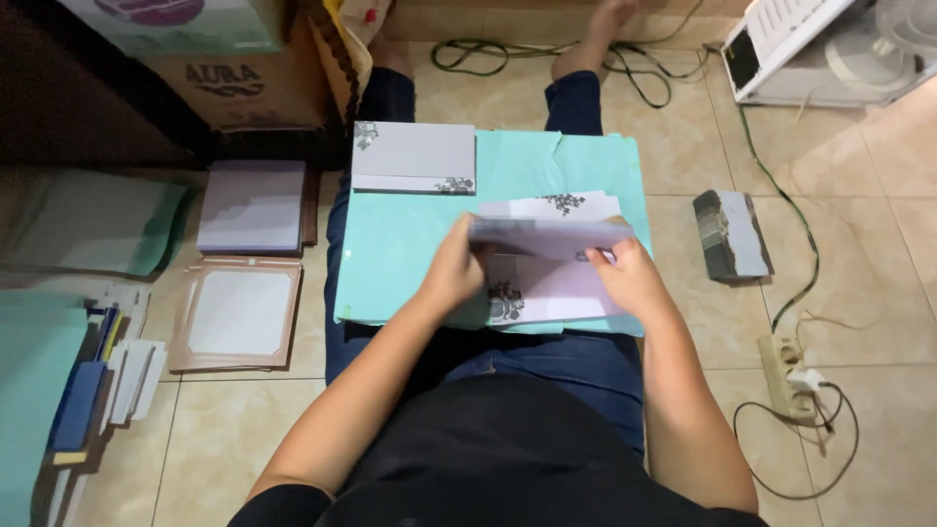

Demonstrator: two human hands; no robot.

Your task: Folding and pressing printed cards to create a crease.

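I sit on the floor with a teal board (410, 244) across my lap. My left hand (455, 271) and my right hand (630, 276) together hold a pale lilac card (549, 235) by its two ends, lifted a little above the board. Under it lies a loose pile of similar lilac cards with dark floral corners (547, 288). A neat stack of the same cards (414, 156) rests on the board's far left corner.
Left on the tile floor lie a lilac stack (253, 207), a brown-framed lid (238, 314) and paper piles (93, 376). Cardboard boxes (239, 88) stand beyond. Right: a grey card bundle (732, 234), a power strip (787, 376) with cables, a white fan (830, 49).
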